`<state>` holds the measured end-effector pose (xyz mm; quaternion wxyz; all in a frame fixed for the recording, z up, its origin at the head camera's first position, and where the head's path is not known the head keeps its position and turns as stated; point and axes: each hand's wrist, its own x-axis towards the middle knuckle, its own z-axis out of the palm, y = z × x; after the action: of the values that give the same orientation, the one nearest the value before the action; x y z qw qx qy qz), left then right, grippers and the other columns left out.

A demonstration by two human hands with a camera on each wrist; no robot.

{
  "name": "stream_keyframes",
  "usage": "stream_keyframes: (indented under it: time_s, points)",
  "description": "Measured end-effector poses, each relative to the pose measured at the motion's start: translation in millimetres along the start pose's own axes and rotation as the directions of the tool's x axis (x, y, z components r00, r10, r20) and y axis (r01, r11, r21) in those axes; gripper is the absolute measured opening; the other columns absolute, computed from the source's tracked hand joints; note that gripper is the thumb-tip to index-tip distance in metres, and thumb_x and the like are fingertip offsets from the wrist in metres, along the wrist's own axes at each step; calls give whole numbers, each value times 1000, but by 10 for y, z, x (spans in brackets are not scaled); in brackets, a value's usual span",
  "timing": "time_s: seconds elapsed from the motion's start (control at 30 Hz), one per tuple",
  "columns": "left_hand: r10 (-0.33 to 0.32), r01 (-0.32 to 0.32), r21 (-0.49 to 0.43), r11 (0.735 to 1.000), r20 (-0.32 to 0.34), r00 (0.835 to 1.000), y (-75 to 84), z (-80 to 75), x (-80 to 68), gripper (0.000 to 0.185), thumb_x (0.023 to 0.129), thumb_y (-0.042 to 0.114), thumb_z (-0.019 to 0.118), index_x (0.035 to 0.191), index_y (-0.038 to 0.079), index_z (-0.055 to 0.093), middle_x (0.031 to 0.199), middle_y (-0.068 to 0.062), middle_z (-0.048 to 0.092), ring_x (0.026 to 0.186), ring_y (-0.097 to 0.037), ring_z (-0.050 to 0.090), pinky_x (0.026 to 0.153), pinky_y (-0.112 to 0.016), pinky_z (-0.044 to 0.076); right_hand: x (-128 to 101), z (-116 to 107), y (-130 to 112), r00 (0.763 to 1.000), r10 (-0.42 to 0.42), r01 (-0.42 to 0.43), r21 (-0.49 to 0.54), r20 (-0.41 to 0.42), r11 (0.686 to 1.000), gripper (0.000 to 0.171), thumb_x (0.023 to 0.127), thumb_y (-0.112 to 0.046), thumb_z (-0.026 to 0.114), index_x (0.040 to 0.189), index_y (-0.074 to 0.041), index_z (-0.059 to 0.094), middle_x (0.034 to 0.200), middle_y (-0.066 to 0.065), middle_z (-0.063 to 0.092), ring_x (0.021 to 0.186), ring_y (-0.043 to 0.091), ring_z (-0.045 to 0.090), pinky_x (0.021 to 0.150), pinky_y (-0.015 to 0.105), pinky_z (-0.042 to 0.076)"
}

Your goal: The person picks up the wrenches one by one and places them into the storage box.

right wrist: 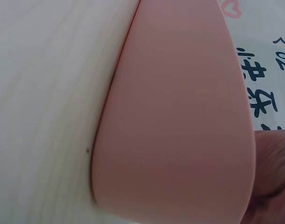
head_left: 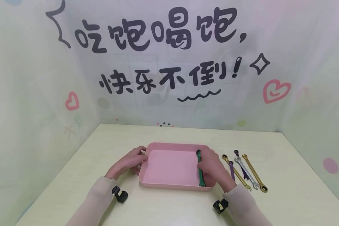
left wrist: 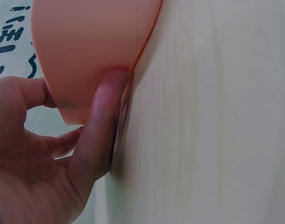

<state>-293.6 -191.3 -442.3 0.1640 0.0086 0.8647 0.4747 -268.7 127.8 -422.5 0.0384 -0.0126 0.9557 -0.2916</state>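
A shallow pink tray [head_left: 171, 185] with raised walls stands on the table. My left hand [head_left: 132, 159] grips its left end; in the left wrist view, the thumb [left wrist: 107, 102] lies against the outer wall, with a finger at the rim. Inside the tray's right end, my right hand [head_left: 212, 163] holds a green ratchet wrench [head_left: 200, 175] lengthwise along the right wall. The wrench's ring end points to the back, its other end toward the front wall. In the right wrist view, the tray's wall [right wrist: 175, 112] hides most of that hand.
Right of the tray lie several combination wrenches, loosely overlapping: a gold one [head_left: 255, 172] outermost, a silver one [head_left: 247, 174], another gold one [head_left: 237, 172] and purple ones [head_left: 232, 171]. A printed curtain [head_left: 169, 113] hangs behind the table [head_left: 130, 204].
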Motion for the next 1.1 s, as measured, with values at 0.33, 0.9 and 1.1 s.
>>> stream_keyframes:
  time_s: [0.33,0.9,1.1]
  points:
    - [2,-2,-2,1000,2,1000,4,-4,-3,54,95,15,56,147,2,44,116,-18,62,78,-23,70,56,-37,63,-67,-17,-71,1000,22,-21,-62,8,998,38,89,2,69,125,10,59,89,16,59,63,22,55,43,21,40]
    - [10,-11,0,1000,3,1000,-18,0,2,55,95,15,56,147,2,44,117,-18,62,77,-23,68,56,-36,63,-86,1,-43,1000,6,-6,-57,7,998,17,89,-1,70,104,4,63,68,7,52,51,19,58,39,22,45]
    - [14,-14,3,1000,3,1000,-13,-7,-5,55,95,15,56,147,2,44,118,-18,61,80,-23,68,57,-37,63,-47,-215,1,997,-43,42,24,70,999,14,96,-17,71,94,-3,69,57,3,55,46,16,59,41,23,48]
